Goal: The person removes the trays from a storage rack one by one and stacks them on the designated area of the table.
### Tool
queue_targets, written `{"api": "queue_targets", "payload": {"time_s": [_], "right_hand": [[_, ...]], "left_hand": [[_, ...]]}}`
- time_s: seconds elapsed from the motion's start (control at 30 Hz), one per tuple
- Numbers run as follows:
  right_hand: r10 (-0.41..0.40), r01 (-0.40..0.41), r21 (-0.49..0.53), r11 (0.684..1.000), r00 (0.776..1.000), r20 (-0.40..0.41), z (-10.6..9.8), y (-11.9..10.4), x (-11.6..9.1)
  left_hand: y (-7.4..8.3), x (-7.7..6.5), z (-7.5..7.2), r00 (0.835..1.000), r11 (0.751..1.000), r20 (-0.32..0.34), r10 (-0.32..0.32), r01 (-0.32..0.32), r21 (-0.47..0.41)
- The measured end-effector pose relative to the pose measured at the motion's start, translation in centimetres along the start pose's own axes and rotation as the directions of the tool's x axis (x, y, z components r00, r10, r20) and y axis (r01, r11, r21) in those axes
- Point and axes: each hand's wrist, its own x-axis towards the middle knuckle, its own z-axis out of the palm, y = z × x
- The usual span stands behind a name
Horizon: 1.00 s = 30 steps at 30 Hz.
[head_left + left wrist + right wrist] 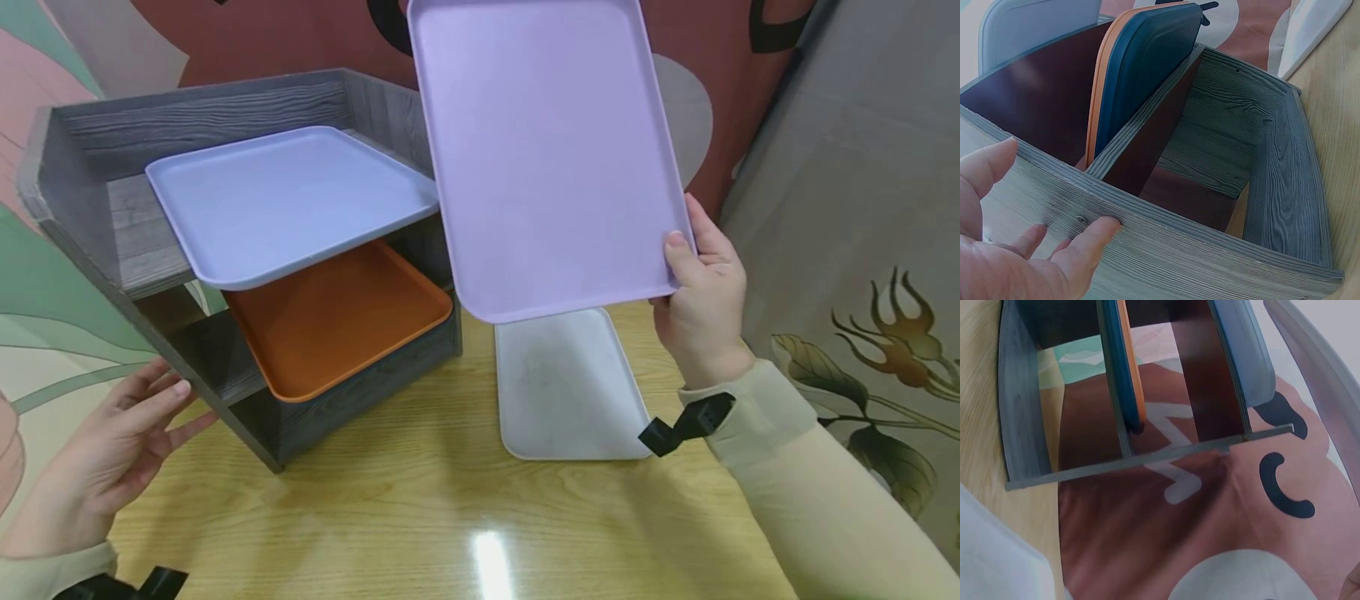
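Observation:
My right hand (701, 304) grips a lavender tray (551, 158) by its lower right corner, thumb on the face. The tray is held up beside a grey wooden shelf (206, 108), its top end cut off by the frame. At the shelf's left side is my left hand (123, 458), fingers extended and fingertips against the side panel. On the top board lies a light blue tray (300, 208), jutting out in front. An orange tray (345, 321) sits on the board below; the left wrist view shows a dark teal tray (1154, 69) directly under it.
A pale grey tray (570, 392) lies flat on the wooden table (420, 500), right of the shelf and partly behind the lavender tray. Patterned cloth (847, 167) hangs at the right, and a red printed backdrop (270, 33) stands behind.

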Motion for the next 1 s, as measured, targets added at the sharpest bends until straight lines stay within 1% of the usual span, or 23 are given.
{"api": "queue_targets", "payload": {"time_s": [0.2, 0.4, 0.63, 0.8, 0.87, 1.0], "right_hand": [[0.015, -0.016, -0.014, 1.000, 0.999, -0.030, -1.7, -0.5, -0.5], [0.010, -0.012, -0.023, 1.000, 0.998, -0.057, -3.5, -0.5, -0.9], [0.016, -0.016, 0.001, 1.000, 0.990, -0.143, -5.4, -0.4, -1.3], [0.051, -0.054, -0.018, 0.998, 0.987, -0.156, -6.7, 0.0, -1.7], [0.071, -0.070, 0.013, 0.997, 0.985, -0.155, -7.2, 0.2, -2.0], [0.111, -0.112, 0.004, 0.994, 0.981, -0.158, -8.3, 0.8, -2.7]], "left_hand": [[0.0, 0.0, 0.0, 1.000, 1.000, 0.012, 0.005, -0.005, -0.013], [-0.1, 0.0, 0.2, 1.000, 1.000, 0.003, 0.006, -0.006, -0.006], [-0.1, 0.0, 0.4, 1.000, 1.000, -0.003, -0.005, 0.005, 0.003], [-0.2, 0.0, 0.4, 1.000, 1.000, -0.002, -0.001, 0.001, 0.002], [-0.2, 0.0, 0.4, 1.000, 1.000, 0.002, 0.001, -0.001, -0.001], [-0.2, 0.1, 0.4, 1.000, 1.000, 0.005, 0.001, -0.001, -0.001]]}}
